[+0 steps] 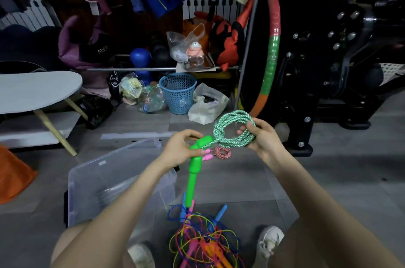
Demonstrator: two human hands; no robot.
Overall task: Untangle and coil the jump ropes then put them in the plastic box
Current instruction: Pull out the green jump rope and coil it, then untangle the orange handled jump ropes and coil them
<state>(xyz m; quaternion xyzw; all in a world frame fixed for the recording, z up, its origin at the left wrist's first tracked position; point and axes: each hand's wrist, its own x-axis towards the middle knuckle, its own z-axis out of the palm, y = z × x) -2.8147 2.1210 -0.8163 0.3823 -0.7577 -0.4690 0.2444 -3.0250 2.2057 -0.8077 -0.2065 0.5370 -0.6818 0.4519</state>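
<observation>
Your right hand pinches the coiled green-and-white rope, thumb over the loops, while your left hand curls round its green handles, which hang toward 6 o'clock. The coil sits at 3 o'clock from your left grip, held above the floor. The clear plastic box lies at 7 o'clock, a small red coiled rope just below the coil, and the tangled ropes at 6 o'clock.

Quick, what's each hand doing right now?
Left hand: closed, gripping the green handles.
Right hand: closed, holding the rope coil.
</observation>
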